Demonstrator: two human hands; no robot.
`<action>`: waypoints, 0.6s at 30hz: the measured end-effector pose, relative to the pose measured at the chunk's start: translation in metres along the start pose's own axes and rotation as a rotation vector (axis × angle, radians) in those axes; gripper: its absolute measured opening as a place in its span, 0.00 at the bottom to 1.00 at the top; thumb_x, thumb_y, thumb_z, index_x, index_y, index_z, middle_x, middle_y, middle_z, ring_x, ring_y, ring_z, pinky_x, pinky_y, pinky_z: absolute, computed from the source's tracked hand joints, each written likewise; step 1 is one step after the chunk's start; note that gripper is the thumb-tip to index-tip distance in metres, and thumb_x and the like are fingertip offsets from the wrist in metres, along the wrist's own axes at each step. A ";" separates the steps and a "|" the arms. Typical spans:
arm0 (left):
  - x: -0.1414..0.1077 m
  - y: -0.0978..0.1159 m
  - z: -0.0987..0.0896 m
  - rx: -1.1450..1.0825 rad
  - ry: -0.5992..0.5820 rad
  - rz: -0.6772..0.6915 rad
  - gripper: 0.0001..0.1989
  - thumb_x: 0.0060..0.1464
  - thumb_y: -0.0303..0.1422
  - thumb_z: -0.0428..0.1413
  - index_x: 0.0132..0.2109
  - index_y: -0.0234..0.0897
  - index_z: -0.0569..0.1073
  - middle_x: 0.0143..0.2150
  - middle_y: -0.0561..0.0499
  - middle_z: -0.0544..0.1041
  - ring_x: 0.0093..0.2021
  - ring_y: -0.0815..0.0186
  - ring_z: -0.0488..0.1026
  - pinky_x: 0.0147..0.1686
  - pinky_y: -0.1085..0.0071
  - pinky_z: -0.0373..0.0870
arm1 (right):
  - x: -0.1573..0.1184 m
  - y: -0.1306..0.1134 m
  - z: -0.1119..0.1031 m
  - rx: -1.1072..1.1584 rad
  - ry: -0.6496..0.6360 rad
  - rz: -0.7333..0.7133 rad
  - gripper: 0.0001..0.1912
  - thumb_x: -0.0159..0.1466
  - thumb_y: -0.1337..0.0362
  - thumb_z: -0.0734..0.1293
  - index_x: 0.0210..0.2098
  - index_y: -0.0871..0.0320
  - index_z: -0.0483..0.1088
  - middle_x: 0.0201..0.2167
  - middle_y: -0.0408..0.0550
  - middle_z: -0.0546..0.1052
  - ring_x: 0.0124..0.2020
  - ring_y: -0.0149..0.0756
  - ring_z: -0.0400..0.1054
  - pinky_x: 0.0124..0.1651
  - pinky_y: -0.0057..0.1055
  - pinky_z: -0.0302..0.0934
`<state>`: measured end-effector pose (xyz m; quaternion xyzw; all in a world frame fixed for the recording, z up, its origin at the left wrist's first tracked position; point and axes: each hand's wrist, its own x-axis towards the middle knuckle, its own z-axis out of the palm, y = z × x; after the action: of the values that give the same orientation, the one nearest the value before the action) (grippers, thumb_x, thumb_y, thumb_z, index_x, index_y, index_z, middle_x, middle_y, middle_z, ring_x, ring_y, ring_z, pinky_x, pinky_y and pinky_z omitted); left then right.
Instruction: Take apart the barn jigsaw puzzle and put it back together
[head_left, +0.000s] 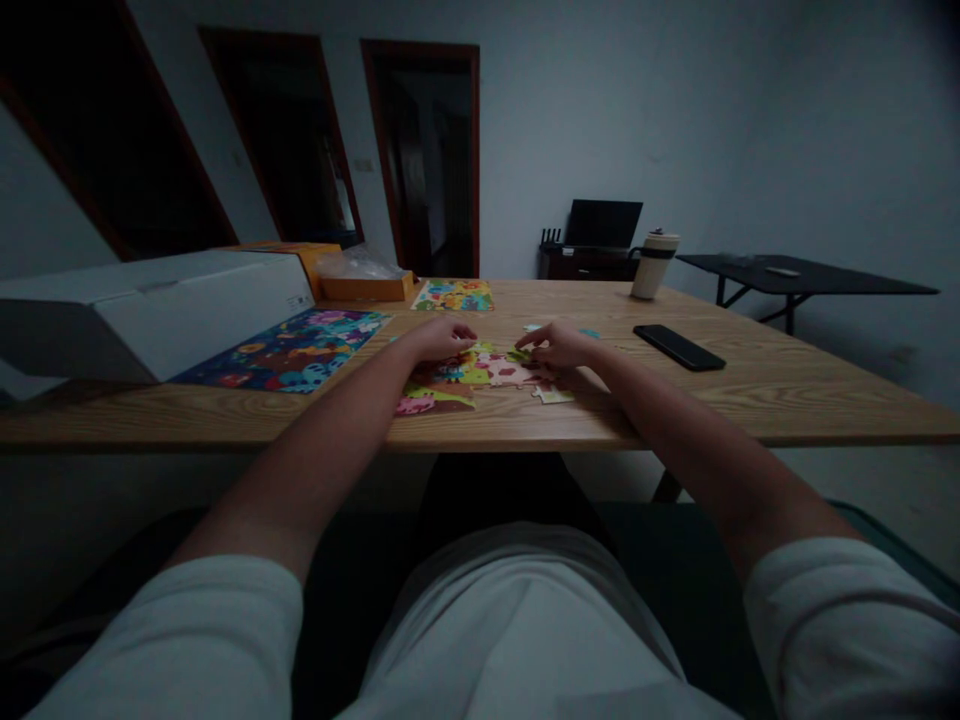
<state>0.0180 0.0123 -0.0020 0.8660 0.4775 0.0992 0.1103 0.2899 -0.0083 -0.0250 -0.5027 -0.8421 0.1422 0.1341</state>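
Observation:
A partly assembled jigsaw puzzle [491,370] in pink, yellow and green lies on the wooden table in front of me. Over its left side is my left hand [444,338], fingers bent and closed; whatever may be between the fingertips is hidden. My right hand [559,347] reaches in from the other side, pinching a green puzzle piece [519,355] at the puzzle's upper right. Nearer to me, a loose pale piece [553,395] lies by the right edge. Bluish pieces [589,333] lie partly behind my right hand.
To the left stand a large white box [217,310] and an orange tray [367,288] with clear plastic, beside a dark blue puzzle [330,345]. Another colourful puzzle [454,295] lies farther back. A phone [677,347] and a lidded cup [655,268] are at the right.

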 end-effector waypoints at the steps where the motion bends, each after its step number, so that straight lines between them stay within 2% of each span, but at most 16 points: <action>1: 0.000 0.000 0.000 -0.004 -0.002 -0.002 0.19 0.61 0.36 0.52 0.55 0.34 0.76 0.51 0.44 0.80 0.46 0.64 0.76 0.45 0.74 0.68 | 0.000 0.001 0.000 0.000 -0.018 0.006 0.25 0.60 0.72 0.63 0.56 0.55 0.74 0.44 0.48 0.81 0.33 0.32 0.72 0.35 0.25 0.61; 6: -0.002 0.004 -0.002 -0.009 -0.010 -0.029 0.19 0.61 0.37 0.52 0.55 0.36 0.76 0.50 0.46 0.80 0.44 0.65 0.76 0.43 0.74 0.69 | 0.004 0.007 0.001 -0.024 -0.046 0.041 0.22 0.62 0.70 0.63 0.54 0.55 0.76 0.38 0.47 0.82 0.29 0.31 0.70 0.31 0.24 0.59; 11: -0.003 0.002 -0.001 -0.016 -0.013 -0.047 0.19 0.61 0.37 0.51 0.56 0.37 0.76 0.50 0.47 0.80 0.43 0.65 0.76 0.42 0.74 0.69 | 0.007 0.021 -0.001 -0.102 0.011 0.126 0.23 0.61 0.74 0.62 0.53 0.56 0.77 0.41 0.50 0.82 0.30 0.33 0.70 0.32 0.26 0.59; 14: -0.002 0.001 -0.001 -0.020 -0.018 -0.042 0.19 0.61 0.37 0.51 0.56 0.37 0.75 0.50 0.47 0.80 0.43 0.65 0.76 0.42 0.74 0.69 | 0.007 0.028 0.000 -0.149 0.027 0.165 0.25 0.61 0.74 0.62 0.55 0.53 0.75 0.39 0.48 0.82 0.28 0.33 0.69 0.32 0.26 0.58; 18: -0.002 0.001 -0.001 -0.018 -0.021 -0.033 0.19 0.61 0.37 0.52 0.54 0.34 0.76 0.50 0.47 0.80 0.44 0.67 0.76 0.41 0.78 0.68 | 0.008 0.032 0.003 -0.143 0.050 0.157 0.25 0.61 0.73 0.62 0.55 0.52 0.76 0.41 0.49 0.82 0.31 0.35 0.71 0.34 0.26 0.60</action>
<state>0.0175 0.0101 -0.0011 0.8581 0.4894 0.0924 0.1247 0.3113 0.0129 -0.0388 -0.5789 -0.8044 0.0793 0.1073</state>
